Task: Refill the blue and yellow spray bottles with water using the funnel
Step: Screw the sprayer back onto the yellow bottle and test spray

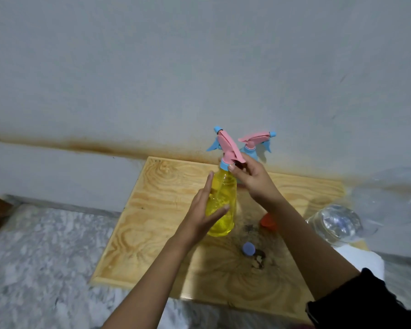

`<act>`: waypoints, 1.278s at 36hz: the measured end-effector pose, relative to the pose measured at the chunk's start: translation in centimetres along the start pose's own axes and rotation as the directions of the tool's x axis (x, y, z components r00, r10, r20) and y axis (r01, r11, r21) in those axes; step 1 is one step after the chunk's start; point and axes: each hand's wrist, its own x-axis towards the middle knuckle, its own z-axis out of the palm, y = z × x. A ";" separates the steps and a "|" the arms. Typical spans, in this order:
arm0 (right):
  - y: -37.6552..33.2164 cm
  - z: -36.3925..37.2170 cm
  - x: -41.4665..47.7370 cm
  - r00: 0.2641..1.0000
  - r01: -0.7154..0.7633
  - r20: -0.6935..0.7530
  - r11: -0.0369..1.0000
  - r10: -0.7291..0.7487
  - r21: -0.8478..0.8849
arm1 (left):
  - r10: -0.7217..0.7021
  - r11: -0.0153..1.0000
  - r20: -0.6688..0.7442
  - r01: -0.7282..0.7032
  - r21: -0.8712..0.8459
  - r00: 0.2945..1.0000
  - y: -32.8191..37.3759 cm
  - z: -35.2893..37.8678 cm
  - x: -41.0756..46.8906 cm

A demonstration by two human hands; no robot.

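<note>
The yellow spray bottle [222,207] stands upright on the wooden board [152,222], with its pink and blue spray head [224,148] on top. My left hand [205,210] rests against the bottle's body, fingers loosely around it. My right hand [252,179] pinches the blue collar at the bottle's neck. Behind my right hand only the pink and blue head of the second spray bottle [255,142] shows; its body is hidden. An orange object [268,222], possibly the funnel, peeks out beside my right forearm.
A clear water bottle [335,222] lies on its side at the board's right edge, with a larger clear plastic bottle [389,198] behind it. A blue cap [248,248] lies on the board near a dark stain. A wall rises directly behind. Marble surface surrounds the board.
</note>
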 end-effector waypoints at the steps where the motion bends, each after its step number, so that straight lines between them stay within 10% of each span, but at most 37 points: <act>1: -0.3 0.0 0.0 1.000 0.002 -0.011 1.000 -0.002 0.030 | -0.003 1.000 -0.004 0.002 -0.009 1.000 0.4 -0.1 0.0; 30: -4.6 2.8 -3.2 0.965 -0.039 -0.242 0.971 0.097 0.234 | 0.097 0.990 -0.116 -0.108 -0.090 0.989 5.8 0.2 -1.1; 46: -4.5 2.8 -3.3 0.963 0.155 -0.252 0.964 -0.098 0.216 | 0.104 0.983 -0.159 -0.126 -0.132 0.982 6.0 -0.3 -1.4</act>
